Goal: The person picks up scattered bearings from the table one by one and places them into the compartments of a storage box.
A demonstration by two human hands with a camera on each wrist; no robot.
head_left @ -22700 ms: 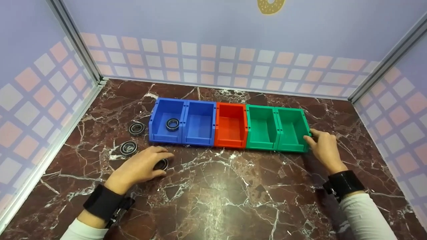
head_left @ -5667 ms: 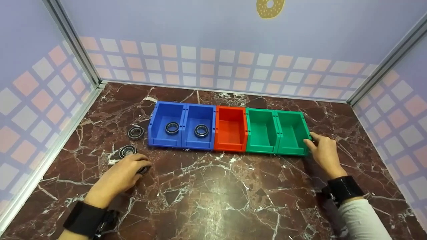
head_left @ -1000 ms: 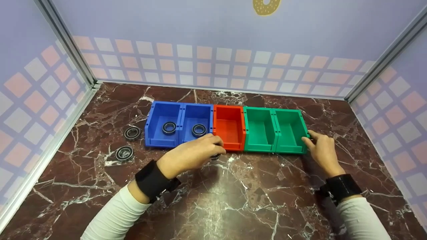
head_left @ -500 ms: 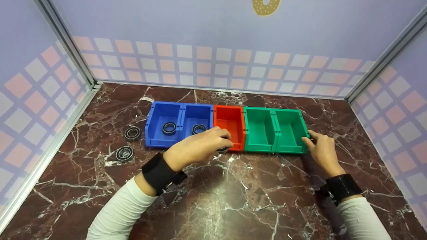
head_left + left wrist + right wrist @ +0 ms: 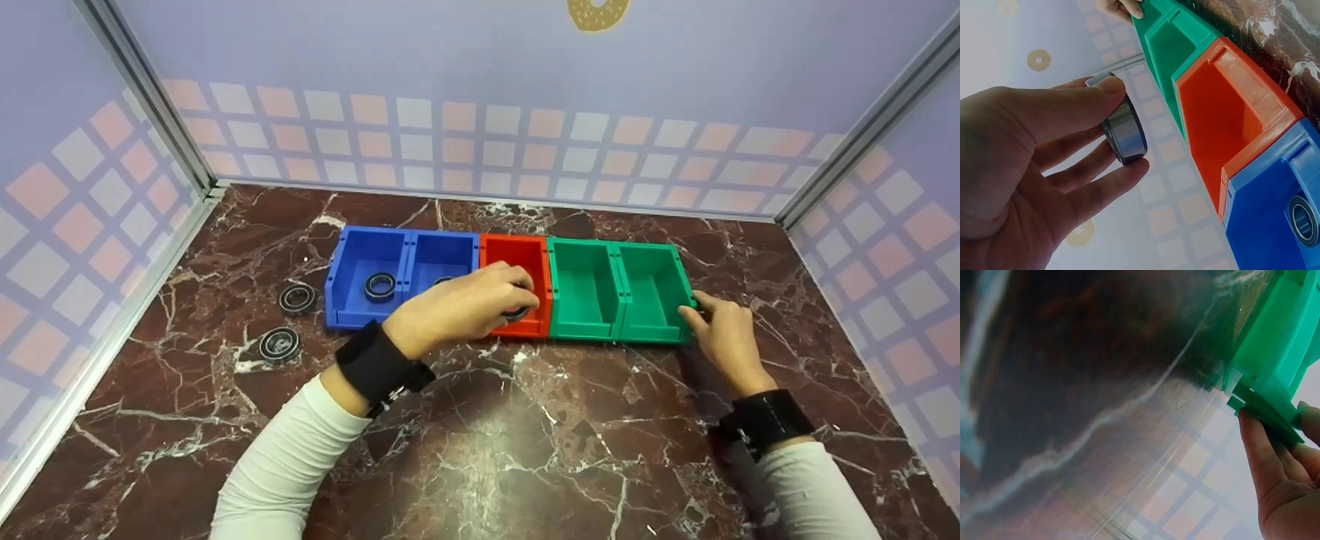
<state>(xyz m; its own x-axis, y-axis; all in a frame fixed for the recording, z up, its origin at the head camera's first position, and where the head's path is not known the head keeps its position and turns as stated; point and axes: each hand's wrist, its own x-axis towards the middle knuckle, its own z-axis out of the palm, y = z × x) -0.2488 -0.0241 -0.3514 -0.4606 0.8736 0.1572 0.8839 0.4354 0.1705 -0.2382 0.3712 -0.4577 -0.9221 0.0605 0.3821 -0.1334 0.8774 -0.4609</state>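
The left hand [image 5: 472,304] is pinching a metal ring [image 5: 1127,132] between its thumb and fingers. The fingers are holding the ring over the red bin [image 5: 516,253]; a second ago they were holding it just in front of that bin.

Left of these fingers, the inner blue bin [image 5: 442,250] is carrying a second ring [image 5: 444,280], which is now mostly hiding behind the hand. Next over, the outer blue bin [image 5: 367,251] is carrying a third ring [image 5: 380,286]. Farther left, a back loose ring [image 5: 297,298] and a front loose ring [image 5: 279,344] are lying on the worktop [image 5: 600,450], in the same spots as a second ago.

Right of these fingers, the inner green bin [image 5: 583,281] is touching the red one. The right hand [image 5: 727,337] is staying put, its fingers and thumb gripping the outside edge of the end green bin [image 5: 652,289].
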